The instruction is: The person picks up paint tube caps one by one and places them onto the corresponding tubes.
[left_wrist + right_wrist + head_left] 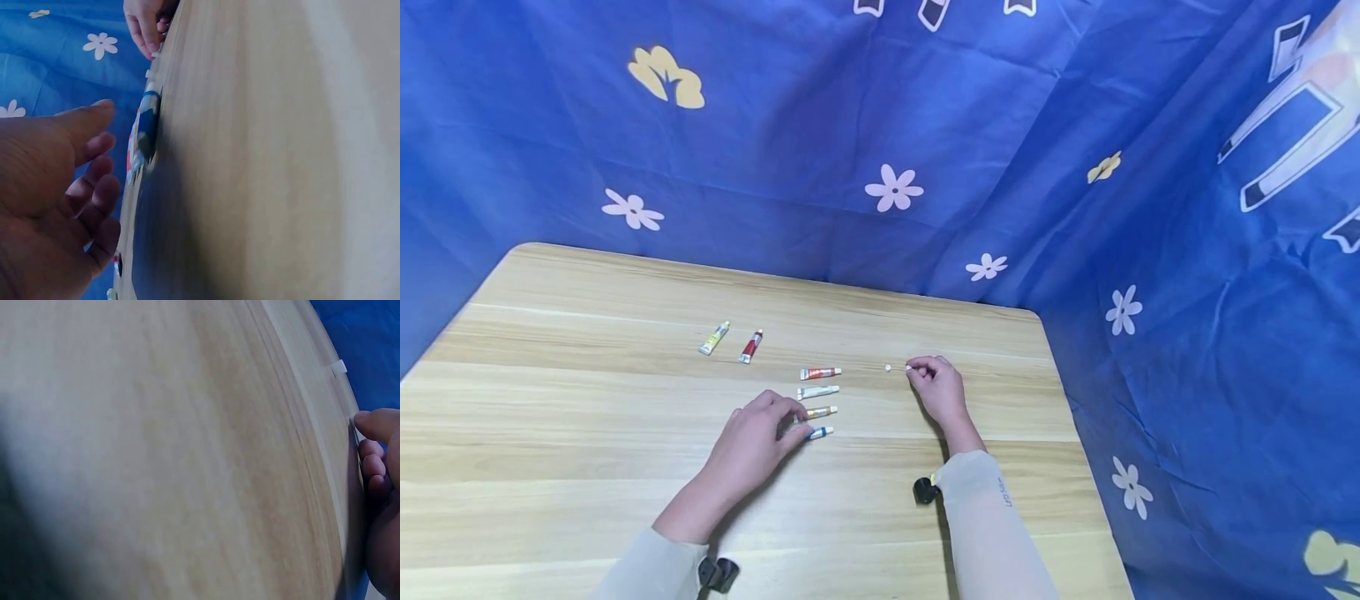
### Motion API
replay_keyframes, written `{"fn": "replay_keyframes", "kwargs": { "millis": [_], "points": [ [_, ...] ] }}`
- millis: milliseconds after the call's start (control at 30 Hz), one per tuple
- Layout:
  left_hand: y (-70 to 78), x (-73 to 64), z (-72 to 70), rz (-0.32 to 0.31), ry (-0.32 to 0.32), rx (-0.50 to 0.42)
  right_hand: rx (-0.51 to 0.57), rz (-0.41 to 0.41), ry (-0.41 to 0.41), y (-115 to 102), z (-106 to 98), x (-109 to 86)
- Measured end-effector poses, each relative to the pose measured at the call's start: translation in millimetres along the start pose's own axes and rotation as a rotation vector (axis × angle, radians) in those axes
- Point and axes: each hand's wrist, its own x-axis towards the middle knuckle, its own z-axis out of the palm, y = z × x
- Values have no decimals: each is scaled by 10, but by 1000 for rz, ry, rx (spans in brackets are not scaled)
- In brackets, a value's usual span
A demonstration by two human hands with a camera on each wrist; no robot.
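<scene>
A right hand (936, 387) pinches a tiny white piece (908, 367) near another small white piece (888, 367); the left hand (752, 437), loosely open, is beside a small blue-and-white tube (822, 432) among colourful tubes on a pale wooden table (550, 433).

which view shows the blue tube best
The left wrist view: the blue tube appears largest there, blue body showing. The head view shows it small, partly hidden by the left hand; the right wrist view doesn't show it.
</scene>
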Motion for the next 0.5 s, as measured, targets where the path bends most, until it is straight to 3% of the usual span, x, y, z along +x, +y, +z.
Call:
{"fn": "replay_keyframes", "kwargs": {
  "millis": [300,500],
  "points": [
    [-149,162,-203,-89,95,-67,-33,-33,16,-6,-2,-3],
    [-345,311,-285,-143,134,-58,-42,-31,12,13,-6,-26]
  ]
}}
